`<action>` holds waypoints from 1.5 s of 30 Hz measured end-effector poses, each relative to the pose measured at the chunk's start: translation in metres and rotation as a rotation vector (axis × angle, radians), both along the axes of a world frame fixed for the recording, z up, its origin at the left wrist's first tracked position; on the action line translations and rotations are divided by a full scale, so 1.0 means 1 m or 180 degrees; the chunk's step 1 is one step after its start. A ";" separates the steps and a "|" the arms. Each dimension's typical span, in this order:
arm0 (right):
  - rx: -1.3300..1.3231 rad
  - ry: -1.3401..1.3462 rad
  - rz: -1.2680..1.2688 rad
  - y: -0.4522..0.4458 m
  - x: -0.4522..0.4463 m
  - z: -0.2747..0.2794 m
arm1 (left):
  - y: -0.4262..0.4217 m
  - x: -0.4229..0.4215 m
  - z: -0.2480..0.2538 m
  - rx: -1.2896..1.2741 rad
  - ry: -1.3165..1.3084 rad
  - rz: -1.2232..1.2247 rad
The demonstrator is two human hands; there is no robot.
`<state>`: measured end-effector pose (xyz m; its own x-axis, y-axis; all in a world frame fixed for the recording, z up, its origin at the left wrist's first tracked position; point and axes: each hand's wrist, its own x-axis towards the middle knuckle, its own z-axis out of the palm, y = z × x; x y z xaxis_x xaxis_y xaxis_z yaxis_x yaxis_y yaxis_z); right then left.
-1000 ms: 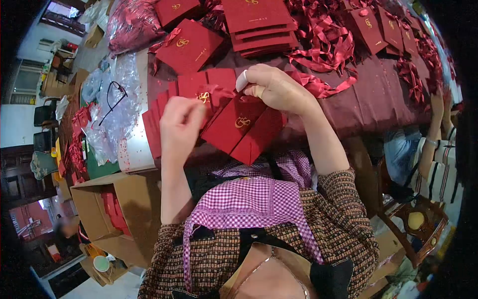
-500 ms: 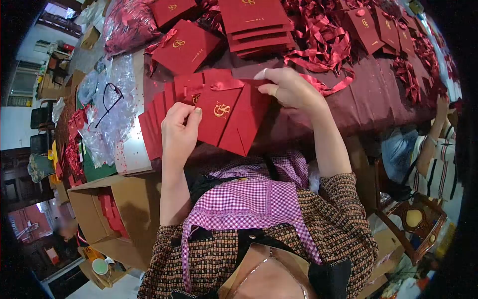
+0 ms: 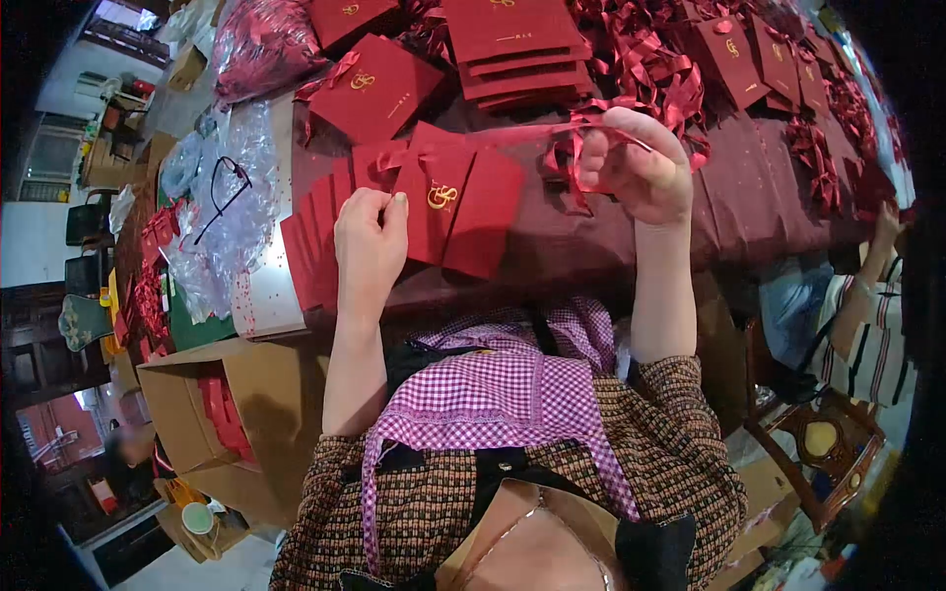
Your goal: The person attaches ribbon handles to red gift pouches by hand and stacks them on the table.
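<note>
My left hand (image 3: pixel 370 236) is closed in a pinch at the left edge of a red paper gift bag (image 3: pixel 425 222) with a gold emblem. My right hand (image 3: pixel 645 167) is raised to the right, its fingers curled around a red satin ribbon (image 3: pixel 532 132). That ribbon stretches almost level from the top of the bag to the hand. Several more red bags (image 3: pixel 313 231) lie fanned out and overlapping, to the left of my left hand. Exactly where my left fingertips meet the paper is hidden.
Behind stand a stack of red bags (image 3: pixel 517 44), a single bag (image 3: pixel 379 89) and heaps of loose ribbon (image 3: pixel 660 79). Plastic wrap (image 3: pixel 232 236) with glasses (image 3: pixel 225 192) lies left. An open carton (image 3: pixel 266 414) stands below. At right, another person's arm (image 3: pixel 867 281) reaches to the table.
My right hand has moved right from the bag's top corner, drawing the ribbon out taut. The front bag's folded flap now lies straighter. My left hand stays near the same spot.
</note>
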<state>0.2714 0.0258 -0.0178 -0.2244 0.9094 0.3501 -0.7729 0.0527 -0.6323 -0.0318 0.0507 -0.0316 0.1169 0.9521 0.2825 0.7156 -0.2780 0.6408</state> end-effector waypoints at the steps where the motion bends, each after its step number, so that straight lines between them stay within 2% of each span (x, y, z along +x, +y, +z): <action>1: 0.0038 -0.0204 -0.0248 -0.002 -0.003 0.000 | 0.002 0.000 0.000 0.0000 0.0009 0.0012; 5: 0.0343 -0.1208 -0.0907 0.002 -0.008 -0.006 | 0.003 -0.002 0.003 -0.0420 -0.0415 -0.0095; 6: 0.0103 -0.1931 -0.1299 -0.003 -0.011 -0.002 | 0.003 -0.003 0.004 -0.0572 -0.0565 -0.0174; 8: 0.0459 -0.2791 -0.1673 -0.006 -0.029 0.005 | 0.005 -0.006 0.001 -0.0718 -0.0696 -0.0243; 9: 0.1509 -0.3258 -0.2236 -0.001 -0.037 0.003 | 0.006 -0.007 -0.001 -0.0854 -0.0839 -0.0320; 10: 0.1800 -0.3476 -0.2156 -0.001 -0.045 -0.003 | 0.006 -0.007 -0.001 -0.0858 -0.0832 -0.0318; 12: 0.1826 -0.3363 -0.1732 -0.006 -0.065 -0.010 | 0.005 -0.005 0.000 -0.0487 -0.0800 -0.0565; 14: 0.1465 -0.3452 -0.1100 -0.010 -0.079 -0.022 | 0.002 -0.002 0.004 -0.0392 -0.0704 -0.0549; 18: 0.0849 -0.3375 -0.1353 -0.013 -0.104 -0.033 | -0.001 0.000 0.011 -0.0310 -0.0512 -0.0453; 21: 0.0808 -0.3628 -0.1430 -0.008 -0.107 -0.039 | -0.002 0.001 0.016 -0.0621 -0.0602 -0.0394; 25: 0.0726 -0.3681 -0.1507 -0.004 -0.113 -0.039 | -0.003 0.000 0.019 -0.0557 -0.0676 -0.0509; 27: 0.0935 -0.3491 -0.1851 -0.002 -0.117 -0.042 | -0.004 -0.001 0.019 -0.0647 -0.0804 -0.0570; 34: 0.0962 -0.3622 -0.2088 0.000 -0.123 -0.042 | -0.005 -0.002 0.018 -0.0968 -0.0972 -0.0527; 40: 0.1303 -0.3403 -0.2366 0.000 -0.127 -0.041 | -0.004 -0.003 0.014 -0.0975 -0.1045 -0.0499; 45: 0.1488 -0.3830 -0.2447 -0.003 -0.130 -0.037 | -0.008 0.001 0.020 -0.1052 -0.1022 -0.0439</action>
